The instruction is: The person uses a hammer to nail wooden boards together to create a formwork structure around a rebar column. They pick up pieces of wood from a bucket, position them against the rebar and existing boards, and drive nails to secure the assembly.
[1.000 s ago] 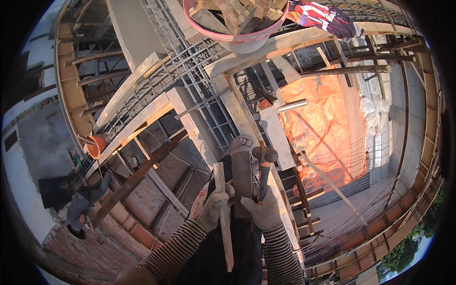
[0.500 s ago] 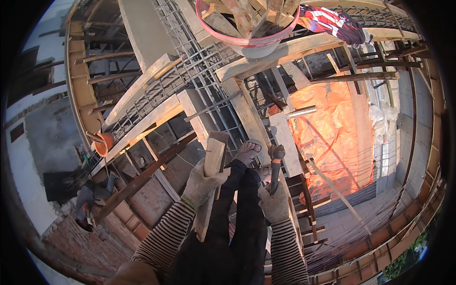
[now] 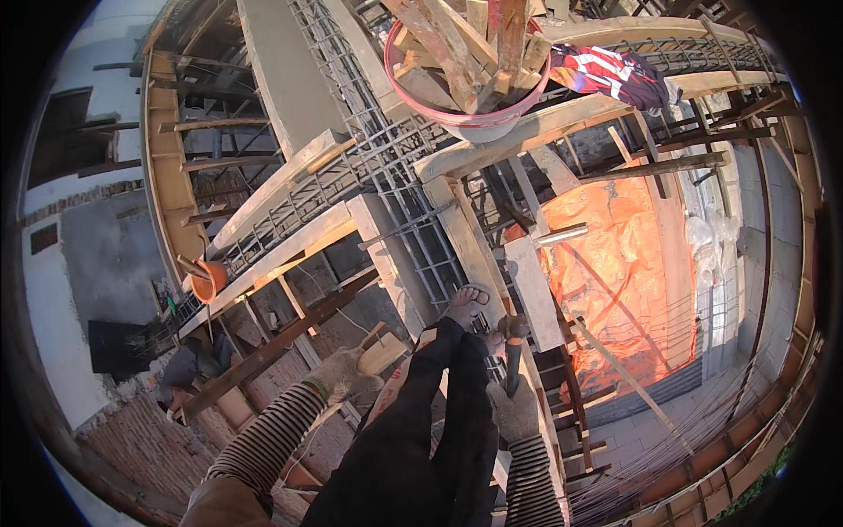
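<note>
My left hand (image 3: 341, 376), in a grey work glove, grips the end of a short wooden plank (image 3: 380, 353) beside my left leg. In my gloved right hand (image 3: 513, 409) is a hammer (image 3: 513, 344), its head up near my knee. My legs in dark trousers stretch forward, and one sandalled foot (image 3: 465, 305) rests on a wooden formwork board (image 3: 470, 255). Steel rebar cages (image 3: 386, 167) run along the beam forms ahead of me.
A grey bucket with a red rim (image 3: 470, 97) full of wood offcuts stands on the beam ahead. A red and dark cloth (image 3: 615, 75) lies to its right. An orange tarp (image 3: 623, 263) hangs below right. Another person (image 3: 189, 373) is lower left, beside an orange bucket (image 3: 209, 281).
Both hands have come down and apart. The plank, held upright in front of me before, now sits low at my left side. The hammer has dropped toward my right knee.
</note>
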The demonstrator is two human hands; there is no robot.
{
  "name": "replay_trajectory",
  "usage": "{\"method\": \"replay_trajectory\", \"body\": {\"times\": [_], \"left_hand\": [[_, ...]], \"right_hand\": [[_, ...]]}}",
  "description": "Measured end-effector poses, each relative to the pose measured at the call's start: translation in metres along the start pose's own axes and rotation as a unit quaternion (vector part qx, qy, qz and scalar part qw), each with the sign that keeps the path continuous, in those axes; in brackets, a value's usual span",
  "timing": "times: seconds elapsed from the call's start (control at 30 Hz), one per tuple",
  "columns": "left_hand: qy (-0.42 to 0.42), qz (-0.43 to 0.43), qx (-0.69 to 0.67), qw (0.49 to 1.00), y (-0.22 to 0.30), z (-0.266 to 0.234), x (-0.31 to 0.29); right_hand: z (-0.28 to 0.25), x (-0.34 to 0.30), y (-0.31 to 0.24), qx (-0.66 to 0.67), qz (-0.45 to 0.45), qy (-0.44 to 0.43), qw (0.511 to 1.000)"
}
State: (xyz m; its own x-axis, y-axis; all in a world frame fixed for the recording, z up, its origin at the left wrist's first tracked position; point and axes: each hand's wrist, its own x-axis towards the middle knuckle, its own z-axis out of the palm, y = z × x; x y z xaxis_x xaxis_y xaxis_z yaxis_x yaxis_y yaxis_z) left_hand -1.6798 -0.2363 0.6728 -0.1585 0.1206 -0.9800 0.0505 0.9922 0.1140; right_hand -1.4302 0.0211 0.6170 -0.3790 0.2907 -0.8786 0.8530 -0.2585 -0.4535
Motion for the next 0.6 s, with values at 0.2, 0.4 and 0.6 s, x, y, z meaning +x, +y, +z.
{"method": "replay_trajectory", "body": {"times": [0.2,0.4,0.6], "left_hand": [[-0.078,-0.123,0.037,0.989,-0.172,0.057,0.019],[-0.068,-0.128,0.076,0.987,-0.144,0.024,0.027],[-0.056,-0.047,-0.101,0.992,-0.087,-0.001,0.045]], "right_hand": [[-0.027,-0.045,0.075,0.065,0.128,0.049,0.988],[-0.054,-0.096,0.134,0.015,0.222,0.090,0.971],[-0.036,-0.152,0.190,-0.111,0.271,0.096,0.951]]}}
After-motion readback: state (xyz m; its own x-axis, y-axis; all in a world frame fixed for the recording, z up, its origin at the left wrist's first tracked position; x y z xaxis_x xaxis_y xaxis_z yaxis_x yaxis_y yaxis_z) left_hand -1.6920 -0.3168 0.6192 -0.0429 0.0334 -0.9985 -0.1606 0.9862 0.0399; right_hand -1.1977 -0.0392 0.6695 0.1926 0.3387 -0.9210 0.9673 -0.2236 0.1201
